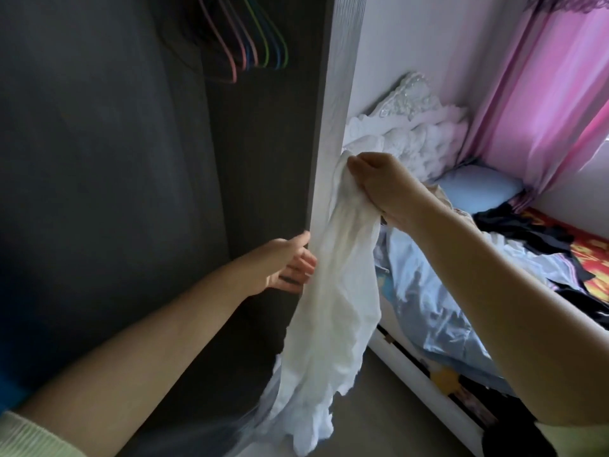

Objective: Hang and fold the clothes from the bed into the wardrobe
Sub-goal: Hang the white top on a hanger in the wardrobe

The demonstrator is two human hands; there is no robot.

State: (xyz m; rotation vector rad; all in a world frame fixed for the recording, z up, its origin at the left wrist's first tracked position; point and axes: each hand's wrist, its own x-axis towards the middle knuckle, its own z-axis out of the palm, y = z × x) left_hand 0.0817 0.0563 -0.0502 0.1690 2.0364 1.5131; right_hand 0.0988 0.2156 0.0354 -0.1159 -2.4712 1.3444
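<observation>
Both forearms reach up from the bottom of my view, pale green cuffs at the edges. From here I see the left hand (290, 265) at the left edge of a white garment (333, 291), fingers loosely curled toward the cloth with the thumb up against it; I cannot tell whether it actually pinches the fabric or only touches it. Higher and further out, the right hand (379, 183) is closed in a fist around the garment's bunched top end, knuckles up. The garment hangs from that fist with its long axis nearly vertical, its top near the wardrobe's white front edge (333, 127) and its loose crumpled end pointing down toward the floor (369, 407), leaning slightly left.

To the left, the wardrobe (131, 159) stands open and dark inside, with a bunch of coloured hangers (250, 44) up high. To the right lies the bed (415, 364), with a rumpled pale blue cloth (438, 301) and dark clothes (527, 232) on a red patterned sheet (590, 249). Beyond sit a blue pillow (478, 189), an ornate white headboard (412, 100) and pink curtains (543, 94).
</observation>
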